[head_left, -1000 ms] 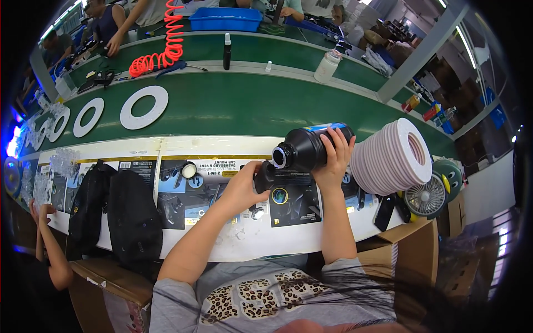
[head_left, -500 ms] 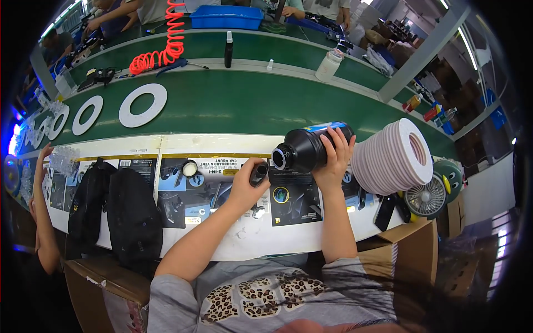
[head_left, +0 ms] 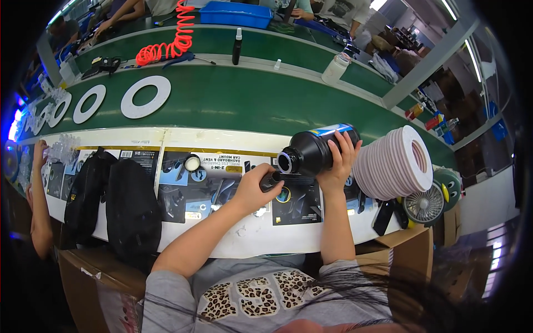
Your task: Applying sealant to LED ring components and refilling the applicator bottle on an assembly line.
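A large black bottle [head_left: 312, 151] with a blue-white label lies tilted in the air, its uncapped mouth turned to the left. Wrapped round its base end is my right hand [head_left: 341, 162]. Just left of and below that mouth, my left hand [head_left: 253, 191] closes on a small black bottle [head_left: 270, 180], whose open top points toward the large bottle's neck. The two mouths are close but apart. No liquid can be seen between them. A round black cap [head_left: 192, 162], white inside, rests on the printed packaging sheets left of my left hand.
A stack of white rings [head_left: 386, 164] stands at right, beside a small fan [head_left: 425, 205] and a dark phone [head_left: 383, 217]. Black pouches [head_left: 132, 205] lie at left. Flat white rings [head_left: 146, 97] rest on the green belt [head_left: 222, 105]. Another person's arm [head_left: 39, 200] is at far left.
The small bottle's top has tipped toward the large bottle's mouth, and my left hand has shifted slightly right. The large bottle has moved a little right in the view, which has shifted too.
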{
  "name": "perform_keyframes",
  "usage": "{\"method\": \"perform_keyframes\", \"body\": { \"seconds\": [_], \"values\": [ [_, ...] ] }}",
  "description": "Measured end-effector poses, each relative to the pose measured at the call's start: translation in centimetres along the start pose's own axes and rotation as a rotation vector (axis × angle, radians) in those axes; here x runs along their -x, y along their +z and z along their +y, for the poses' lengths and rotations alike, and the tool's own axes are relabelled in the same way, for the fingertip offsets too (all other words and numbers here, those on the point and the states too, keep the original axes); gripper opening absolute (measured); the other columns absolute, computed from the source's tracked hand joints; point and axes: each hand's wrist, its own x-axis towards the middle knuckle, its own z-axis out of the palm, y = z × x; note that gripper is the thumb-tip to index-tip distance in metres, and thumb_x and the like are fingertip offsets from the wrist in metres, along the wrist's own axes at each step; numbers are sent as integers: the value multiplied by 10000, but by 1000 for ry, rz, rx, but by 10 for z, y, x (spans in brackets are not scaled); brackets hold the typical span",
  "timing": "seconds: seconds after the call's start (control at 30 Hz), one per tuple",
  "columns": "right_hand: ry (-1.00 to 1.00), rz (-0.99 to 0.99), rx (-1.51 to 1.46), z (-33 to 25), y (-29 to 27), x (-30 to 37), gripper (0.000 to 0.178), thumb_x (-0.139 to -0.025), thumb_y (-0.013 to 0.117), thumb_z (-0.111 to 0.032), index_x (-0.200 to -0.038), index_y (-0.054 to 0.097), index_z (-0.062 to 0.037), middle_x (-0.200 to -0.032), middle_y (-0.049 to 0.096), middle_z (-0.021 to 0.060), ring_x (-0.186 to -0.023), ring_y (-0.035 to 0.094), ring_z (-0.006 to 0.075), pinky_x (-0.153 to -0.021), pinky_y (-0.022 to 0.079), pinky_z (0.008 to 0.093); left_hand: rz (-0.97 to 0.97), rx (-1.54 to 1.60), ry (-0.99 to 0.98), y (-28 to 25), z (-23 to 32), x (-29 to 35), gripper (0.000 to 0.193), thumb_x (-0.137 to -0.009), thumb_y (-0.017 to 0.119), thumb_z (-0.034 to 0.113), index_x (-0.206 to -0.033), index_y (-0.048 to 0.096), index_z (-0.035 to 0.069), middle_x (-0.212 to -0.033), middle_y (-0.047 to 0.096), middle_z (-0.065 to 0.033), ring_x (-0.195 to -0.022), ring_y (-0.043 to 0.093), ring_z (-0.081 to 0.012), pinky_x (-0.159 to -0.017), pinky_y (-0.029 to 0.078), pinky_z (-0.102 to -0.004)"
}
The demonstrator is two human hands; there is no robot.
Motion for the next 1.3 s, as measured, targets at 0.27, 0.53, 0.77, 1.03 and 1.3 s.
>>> {"method": "perform_keyframes", "body": {
  "seconds": [0.27,0.53,0.77,1.03,1.3],
  "values": [
    [-27,31,47,1,1,1,650,-683,808,-219,-1239,475,-173,-1338,511,119,-1307,428,359,-1136,136,603,7,-9,16,-2,-3,-1,251,-761,739,146,-868,557,10,-716,560,-95,-626,512,-165,-598,426,-285],
    [-23,45,57,1,0,1,620,-707,793,-217,-1240,476,-189,-1332,512,113,-1314,421,359,-1139,129,606,12,-27,-4,-1,-1,-3,228,-763,730,136,-848,561,10,-700,566,-102,-612,521,-182,-593,428,-292],
    [-25,46,67,-2,-1,0,582,-729,771,-187,-1233,480,-199,-1331,518,98,-1309,428,356,-1142,129,604,27,-22,1,-3,0,-3,203,-771,717,121,-837,560,11,-682,560,-101,-595,513,-174,-579,423,-291],
    [-41,54,53,-1,1,1,552,-747,750,-172,-1230,484,-201,-1325,529,105,-1305,431,362,-1142,129,605,13,-15,4,-3,-3,-2,197,-777,712,108,-848,557,10,-689,567,-101,-603,515,-163,-584,425,-281],
    [-49,58,63,0,0,1,544,-746,747,-161,-1224,491,-200,-1328,528,104,-1306,427,364,-1140,127,613,3,-10,3,-4,0,-2,197,-774,712,107,-859,559,17,-701,573,-98,-611,524,-168,-596,433,-285]
  ]
}}
